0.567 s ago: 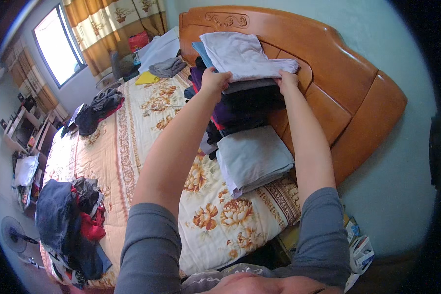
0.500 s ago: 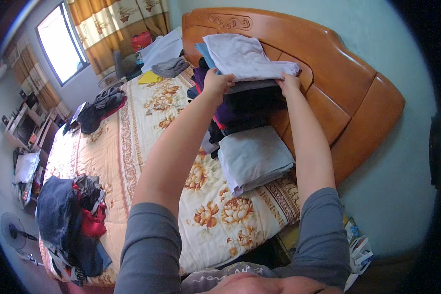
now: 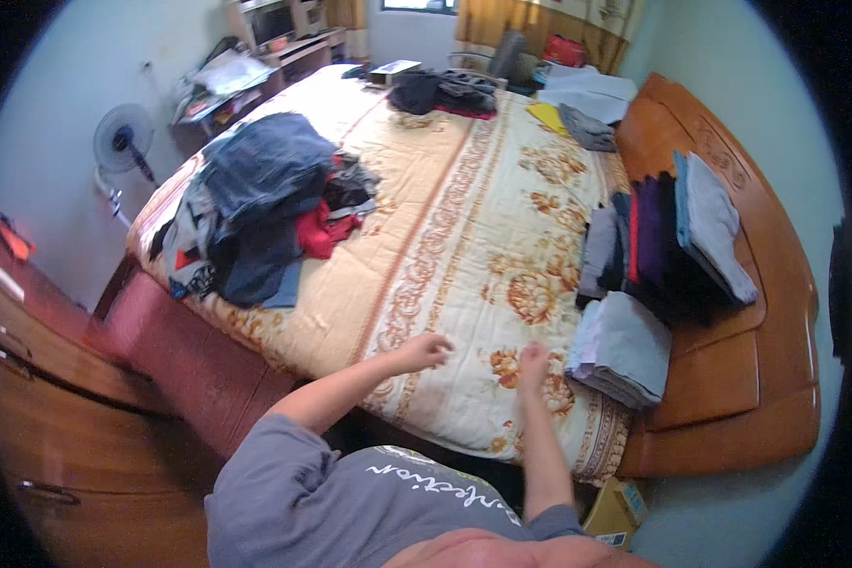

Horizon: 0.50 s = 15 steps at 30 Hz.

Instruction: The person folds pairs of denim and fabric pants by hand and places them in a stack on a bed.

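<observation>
My left hand (image 3: 422, 353) hovers over the near part of the bed (image 3: 445, 275), fingers loosely curled and apart, holding nothing. My right hand (image 3: 533, 363) is above the floral sheet, its fingers curled in with nothing showing in them; it is slightly blurred. To its right lies a short stack of light folded clothes (image 3: 631, 348). Behind that, a taller stack of dark folded clothes (image 3: 655, 232) rests by the headboard, with a white folded garment (image 3: 714, 213) on top. A loose heap of clothes (image 3: 270, 175), with denim and red pieces, spreads on the left side of the bed.
The wooden headboard (image 3: 729, 379) borders the bed on the right. At the far end lie dark clothes (image 3: 445, 92), a grey garment (image 3: 585, 126) and a yellow item (image 3: 546, 117). A fan (image 3: 123, 139) and wooden drawers (image 3: 76, 454) stand left. A cardboard box (image 3: 615, 511) sits below my right arm.
My hands have let go of the white folded garment, which stays on the tall stack. Both have drawn back toward me over the bed. The view has swung left, toward the loose heap.
</observation>
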Each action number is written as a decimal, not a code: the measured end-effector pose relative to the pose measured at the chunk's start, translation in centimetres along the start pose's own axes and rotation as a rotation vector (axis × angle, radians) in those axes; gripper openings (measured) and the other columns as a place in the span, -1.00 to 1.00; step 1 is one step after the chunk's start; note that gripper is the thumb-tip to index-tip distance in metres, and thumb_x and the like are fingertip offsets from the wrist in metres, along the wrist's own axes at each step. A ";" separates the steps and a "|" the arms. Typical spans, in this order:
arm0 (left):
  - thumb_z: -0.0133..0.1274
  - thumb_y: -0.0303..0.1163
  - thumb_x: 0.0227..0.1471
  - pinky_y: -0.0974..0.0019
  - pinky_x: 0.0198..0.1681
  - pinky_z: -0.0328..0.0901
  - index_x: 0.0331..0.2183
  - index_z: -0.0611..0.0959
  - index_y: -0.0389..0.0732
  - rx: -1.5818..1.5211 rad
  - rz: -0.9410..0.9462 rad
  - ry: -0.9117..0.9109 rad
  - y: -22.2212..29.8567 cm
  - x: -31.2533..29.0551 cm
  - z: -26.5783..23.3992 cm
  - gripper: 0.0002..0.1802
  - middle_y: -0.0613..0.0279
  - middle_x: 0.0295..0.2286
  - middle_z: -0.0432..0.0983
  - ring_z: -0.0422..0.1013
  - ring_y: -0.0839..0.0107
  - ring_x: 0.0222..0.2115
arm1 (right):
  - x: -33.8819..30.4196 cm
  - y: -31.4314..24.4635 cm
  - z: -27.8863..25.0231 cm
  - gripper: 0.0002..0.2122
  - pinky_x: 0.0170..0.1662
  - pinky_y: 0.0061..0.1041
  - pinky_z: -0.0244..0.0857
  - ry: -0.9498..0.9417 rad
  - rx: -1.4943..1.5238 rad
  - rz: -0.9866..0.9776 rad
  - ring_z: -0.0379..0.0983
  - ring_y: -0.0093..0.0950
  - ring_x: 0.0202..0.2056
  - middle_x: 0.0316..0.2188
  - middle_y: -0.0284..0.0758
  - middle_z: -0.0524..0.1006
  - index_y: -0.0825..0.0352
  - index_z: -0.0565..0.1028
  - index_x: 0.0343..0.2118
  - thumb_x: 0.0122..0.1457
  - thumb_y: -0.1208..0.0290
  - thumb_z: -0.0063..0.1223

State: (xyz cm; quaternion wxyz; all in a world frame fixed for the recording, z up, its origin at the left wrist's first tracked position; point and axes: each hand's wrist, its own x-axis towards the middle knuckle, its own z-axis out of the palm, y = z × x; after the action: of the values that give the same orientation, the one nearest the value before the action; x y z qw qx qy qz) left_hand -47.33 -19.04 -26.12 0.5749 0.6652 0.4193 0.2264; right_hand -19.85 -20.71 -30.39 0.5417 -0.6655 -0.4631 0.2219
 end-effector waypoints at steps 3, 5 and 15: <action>0.02 -0.39 -0.08 0.43 -0.43 0.32 -0.25 0.52 -0.30 -0.217 -0.237 0.349 -4.9 -8.1 -6.4 -0.70 0.20 -0.50 0.50 0.41 0.49 -0.52 | -10.1 -2.6 7.9 -0.40 0.00 -0.21 0.07 -0.455 -0.679 -0.265 0.18 -0.28 -0.02 -0.04 -0.15 0.27 0.35 0.23 -0.01 -0.15 0.27 0.16; 0.01 -0.41 -0.11 0.48 -0.50 0.28 -0.28 0.51 -0.31 -0.193 -0.219 0.573 -6.0 -11.1 -11.1 -0.72 0.23 -0.55 0.48 0.37 0.54 -0.57 | -11.9 -5.2 11.4 -0.20 0.04 -0.10 -0.01 -0.620 -0.976 -0.319 0.11 -0.25 0.03 0.04 -0.13 0.19 0.36 0.12 0.08 -0.24 0.14 0.24; 0.22 -0.26 -0.38 0.22 -0.32 0.26 -0.33 0.47 -0.30 0.554 0.003 1.670 -5.4 -11.7 -35.4 -0.50 0.03 -0.45 0.45 0.39 0.19 -0.40 | -11.0 -5.7 18.5 -0.07 0.10 -0.23 -0.14 -0.977 -1.469 -0.241 0.03 -0.11 0.08 0.07 -0.10 0.17 0.48 0.25 -0.01 -0.45 -0.07 0.30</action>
State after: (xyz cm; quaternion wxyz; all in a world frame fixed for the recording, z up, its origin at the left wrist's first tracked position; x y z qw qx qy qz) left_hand -83.04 -8.34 -20.81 -0.1019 0.3985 0.7419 0.5295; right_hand -41.89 -20.67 -33.17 -0.2601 -0.6228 -0.7346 0.0694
